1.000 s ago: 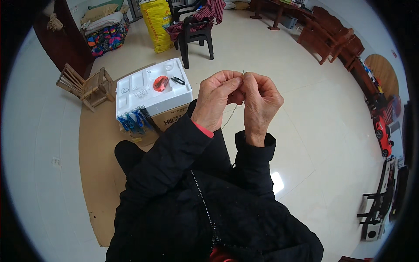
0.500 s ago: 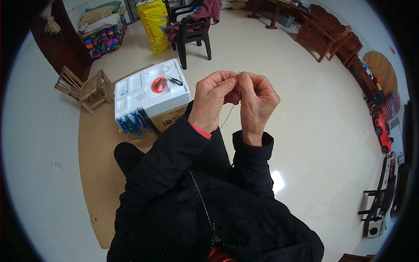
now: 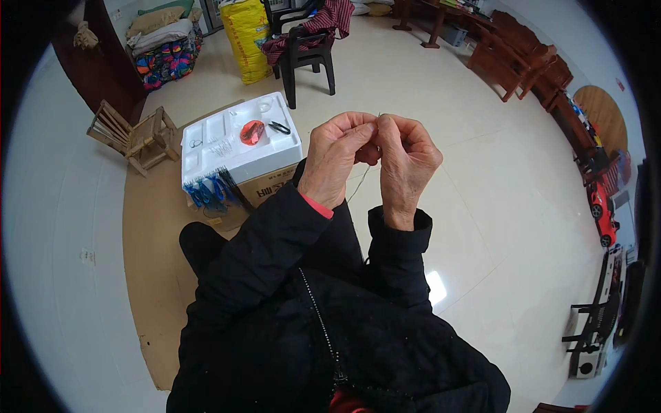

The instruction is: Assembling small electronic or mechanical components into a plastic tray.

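Thin strand (image 3: 361, 182), hands (image 3: 406, 160) raised close together, both pinching

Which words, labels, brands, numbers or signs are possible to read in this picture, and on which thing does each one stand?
Printed wording is not copied here, only located.
Cardboard box: large dark characters on its side, left unquoted.
Yellow sack: print on its front, too small and blurred to read reliably.
Thread: no visible text.
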Tool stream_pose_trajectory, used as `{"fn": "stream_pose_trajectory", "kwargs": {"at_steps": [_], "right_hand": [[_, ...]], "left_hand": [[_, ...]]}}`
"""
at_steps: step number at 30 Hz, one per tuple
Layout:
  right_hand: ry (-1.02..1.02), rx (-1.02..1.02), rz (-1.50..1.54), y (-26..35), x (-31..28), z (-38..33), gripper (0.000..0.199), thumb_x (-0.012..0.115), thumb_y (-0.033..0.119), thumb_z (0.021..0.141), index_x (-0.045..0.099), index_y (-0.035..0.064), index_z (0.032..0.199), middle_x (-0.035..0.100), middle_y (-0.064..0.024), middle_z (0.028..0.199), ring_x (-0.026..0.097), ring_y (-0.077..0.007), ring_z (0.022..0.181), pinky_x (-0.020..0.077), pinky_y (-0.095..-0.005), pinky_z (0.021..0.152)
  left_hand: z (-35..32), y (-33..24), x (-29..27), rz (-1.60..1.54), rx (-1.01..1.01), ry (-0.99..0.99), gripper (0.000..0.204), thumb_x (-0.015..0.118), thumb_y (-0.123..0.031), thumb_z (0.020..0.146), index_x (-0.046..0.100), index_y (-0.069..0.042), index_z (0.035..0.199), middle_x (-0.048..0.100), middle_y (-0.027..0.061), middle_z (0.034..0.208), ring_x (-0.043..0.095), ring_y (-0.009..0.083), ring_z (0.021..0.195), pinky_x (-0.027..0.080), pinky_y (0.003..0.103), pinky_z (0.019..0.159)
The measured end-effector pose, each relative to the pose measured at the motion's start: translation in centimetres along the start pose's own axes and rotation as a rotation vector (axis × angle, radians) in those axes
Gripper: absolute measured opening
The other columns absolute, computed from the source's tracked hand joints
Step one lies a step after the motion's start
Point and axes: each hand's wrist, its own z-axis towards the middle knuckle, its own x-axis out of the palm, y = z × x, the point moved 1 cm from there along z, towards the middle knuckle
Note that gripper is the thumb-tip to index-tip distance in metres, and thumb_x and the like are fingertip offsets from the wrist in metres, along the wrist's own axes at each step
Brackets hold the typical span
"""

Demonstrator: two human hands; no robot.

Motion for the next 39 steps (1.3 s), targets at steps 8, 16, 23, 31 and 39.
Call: {"fn": "stream_pose_trajectory", "kwargs": {"at_steps": [8, 16, 23, 31, 39], "right_hand": [[0.015, 0.009, 0.033, -0.37, -0.09, 0.15, 0.012, 0.065, 0.008, 0.084, 0.064, -0.0040, 0.083, 0.061, -0.0018, 0.066, 0.053, -0.0048, 0.057, 0.0442, -0.0189, 0.050], [0.046, 0.023, 0.037, -0.01, -0.12, 0.01, 0.013, 0.065, 0.009, 0.086, 0.066, -0.0041, 0.085, 0.062, -0.0021, 0.068, 0.053, -0.0057, 0.059, 0.0435, -0.0190, 0.053], [0.077, -0.015, 0.006, 0.01, -0.33, 0.21, 0.012, 0.065, 0.007, 0.085, 0.066, -0.0044, 0.087, 0.063, -0.0028, 0.068, 0.055, -0.0061, 0.061, 0.0447, -0.0196, 0.054], [0.131, 0.065, 0.004, 0.20, -0.45, 0.41, 0.012, 0.065, 0.006, 0.084, 0.067, -0.0052, 0.088, 0.064, -0.0035, 0.069, 0.056, -0.0068, 0.063, 0.0450, -0.0197, 0.056], [0.144, 0.089, 0.007, 0.12, -0.15, 0.22, 0.016, 0.064, 0.011, 0.085, 0.069, -0.0035, 0.090, 0.061, -0.0005, 0.066, 0.049, -0.0048, 0.056, 0.0366, -0.0179, 0.049]], "left_hand": [[-0.01, -0.17, 0.01, -0.009, -0.005, 0.008, 0.020, 0.054, -0.018, 0.093, 0.061, -0.001, 0.101, 0.062, 0.0026, 0.084, 0.058, 0.0099, 0.070, 0.048, 0.025, 0.068], [-0.04, -0.26, -0.04, -0.010, -0.007, 0.007, 0.020, 0.054, -0.019, 0.093, 0.061, -0.001, 0.100, 0.062, 0.0021, 0.083, 0.057, 0.0097, 0.069, 0.048, 0.024, 0.067], [-0.11, -0.35, -0.14, -0.006, -0.021, -0.008, 0.019, 0.055, -0.018, 0.093, 0.062, -0.001, 0.100, 0.062, 0.0022, 0.083, 0.055, 0.0094, 0.068, 0.047, 0.024, 0.066], [-0.22, -0.50, -0.52, 0.006, -0.025, -0.007, 0.019, 0.055, -0.018, 0.093, 0.062, -0.001, 0.098, 0.062, 0.0025, 0.081, 0.055, 0.0090, 0.067, 0.047, 0.023, 0.065], [-0.37, -0.61, -0.79, -0.019, -0.033, -0.026, 0.018, 0.056, -0.018, 0.092, 0.062, -0.001, 0.097, 0.062, 0.0028, 0.080, 0.055, 0.0090, 0.067, 0.047, 0.023, 0.064]]}}
